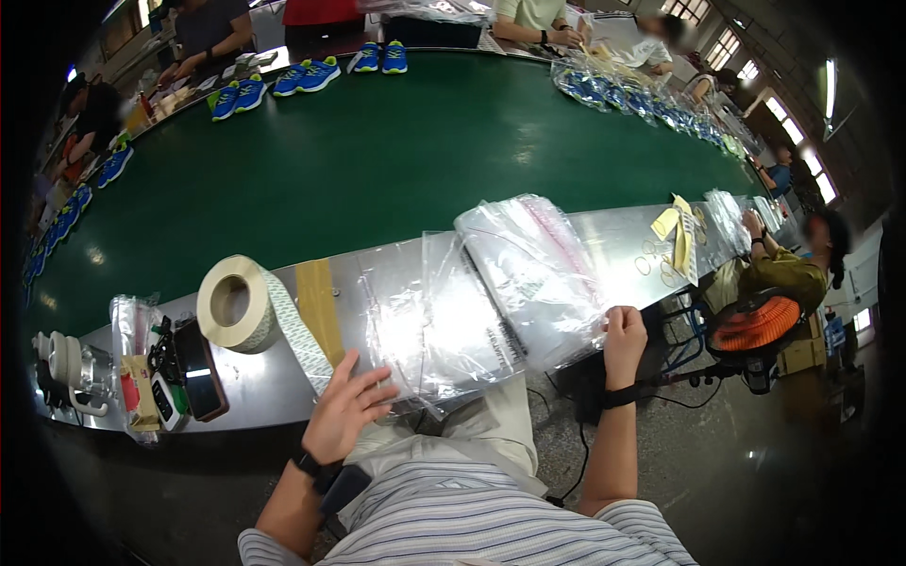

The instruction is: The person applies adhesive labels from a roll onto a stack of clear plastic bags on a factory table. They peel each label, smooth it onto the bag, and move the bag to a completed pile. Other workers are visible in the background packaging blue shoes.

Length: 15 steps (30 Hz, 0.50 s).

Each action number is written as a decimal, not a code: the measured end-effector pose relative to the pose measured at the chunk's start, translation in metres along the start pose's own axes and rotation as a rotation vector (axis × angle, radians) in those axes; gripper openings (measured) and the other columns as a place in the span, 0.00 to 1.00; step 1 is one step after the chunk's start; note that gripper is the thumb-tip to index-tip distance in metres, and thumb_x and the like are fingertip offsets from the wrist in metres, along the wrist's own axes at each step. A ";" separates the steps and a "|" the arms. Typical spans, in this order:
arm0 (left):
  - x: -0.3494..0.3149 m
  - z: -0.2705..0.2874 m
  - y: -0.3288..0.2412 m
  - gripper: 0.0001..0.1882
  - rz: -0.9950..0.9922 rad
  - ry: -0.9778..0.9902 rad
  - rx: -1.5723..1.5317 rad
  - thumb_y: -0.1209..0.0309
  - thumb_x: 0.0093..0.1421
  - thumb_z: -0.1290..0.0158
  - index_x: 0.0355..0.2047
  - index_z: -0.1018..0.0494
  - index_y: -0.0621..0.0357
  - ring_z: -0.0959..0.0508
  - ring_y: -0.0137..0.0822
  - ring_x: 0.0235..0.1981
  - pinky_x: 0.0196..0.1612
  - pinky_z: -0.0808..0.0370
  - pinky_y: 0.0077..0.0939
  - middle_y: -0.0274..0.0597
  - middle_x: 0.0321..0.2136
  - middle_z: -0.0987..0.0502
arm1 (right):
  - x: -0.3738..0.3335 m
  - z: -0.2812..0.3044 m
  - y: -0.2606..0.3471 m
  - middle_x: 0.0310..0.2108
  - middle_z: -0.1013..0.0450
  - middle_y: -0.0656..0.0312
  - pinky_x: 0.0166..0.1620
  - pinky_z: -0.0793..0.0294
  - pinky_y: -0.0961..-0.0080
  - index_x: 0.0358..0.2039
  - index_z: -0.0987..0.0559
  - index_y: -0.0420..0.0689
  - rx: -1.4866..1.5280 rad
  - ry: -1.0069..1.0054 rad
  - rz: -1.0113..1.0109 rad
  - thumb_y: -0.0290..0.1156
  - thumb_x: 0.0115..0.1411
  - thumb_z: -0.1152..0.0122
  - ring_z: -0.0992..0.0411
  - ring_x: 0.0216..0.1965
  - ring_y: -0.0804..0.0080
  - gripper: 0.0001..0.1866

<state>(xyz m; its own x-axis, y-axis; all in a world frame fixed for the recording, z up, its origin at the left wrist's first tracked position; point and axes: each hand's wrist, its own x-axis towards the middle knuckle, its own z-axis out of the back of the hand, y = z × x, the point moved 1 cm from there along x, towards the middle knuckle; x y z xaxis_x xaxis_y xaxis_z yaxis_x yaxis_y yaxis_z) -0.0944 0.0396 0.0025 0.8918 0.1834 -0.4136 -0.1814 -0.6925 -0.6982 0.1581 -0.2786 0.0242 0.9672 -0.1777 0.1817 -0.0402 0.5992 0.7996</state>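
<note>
My left hand (pixel 347 407) is held palm up with its fingers spread, beside the near end of a printed label strip (pixel 300 332) that trails from a large roll (pixel 260 316). It holds nothing. Right of it, a clear plastic bag (pixel 444 330) lies flat on the metal ledge, its near edge hanging over. A thick stack of clear plastic bags (pixel 528 274) rests farther right. My right hand (pixel 625 344) is closed, with thumb and fingers pinched at the near right corner of that stack; how many layers are between them I cannot tell.
Beyond the metal ledge runs a green conveyor belt (pixel 406 141) with blue shoes (pixel 307 77) along its far side. Yellow tape (pixel 319 302) crosses the ledge. A phone (pixel 201 373) lies left, rubber bands (pixel 651 259) right. An orange fan (pixel 755 325) and co-workers are nearby.
</note>
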 end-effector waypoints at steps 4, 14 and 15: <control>-0.045 0.004 -0.007 0.22 0.224 0.009 0.242 0.67 0.66 0.59 0.56 0.36 0.68 0.27 0.41 0.51 0.52 0.31 0.31 0.52 0.49 0.27 | -0.037 -0.007 0.020 0.43 0.31 0.55 0.40 0.30 0.67 0.36 0.25 0.39 -0.173 -0.332 0.582 0.23 0.55 0.43 0.30 0.39 0.59 0.07; 0.115 -0.094 -0.015 0.10 -1.006 0.316 1.864 0.72 0.52 0.48 0.35 0.24 0.59 0.28 0.47 0.49 0.51 0.31 0.41 0.45 0.39 0.24 | -0.031 -0.109 0.090 0.42 0.28 0.58 0.48 0.32 0.65 0.31 0.22 0.43 -0.265 0.347 1.165 0.28 0.48 0.42 0.32 0.49 0.60 0.08; 0.127 -0.087 -0.015 0.09 -0.971 0.234 1.950 0.72 0.50 0.48 0.32 0.24 0.59 0.28 0.47 0.47 0.49 0.31 0.39 0.45 0.37 0.24 | -0.021 -0.111 0.084 0.45 0.29 0.56 0.52 0.35 0.62 0.37 0.24 0.43 -0.316 0.312 1.139 0.31 0.50 0.41 0.34 0.52 0.58 0.13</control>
<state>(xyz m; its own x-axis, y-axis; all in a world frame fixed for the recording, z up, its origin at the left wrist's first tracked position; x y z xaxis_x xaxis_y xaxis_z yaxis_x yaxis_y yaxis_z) 0.0576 0.0127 0.0112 0.9315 -0.2268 0.2842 0.2885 0.9368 -0.1979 0.1623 -0.1377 0.0241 0.4396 0.7413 0.5072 -0.8826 0.4611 0.0910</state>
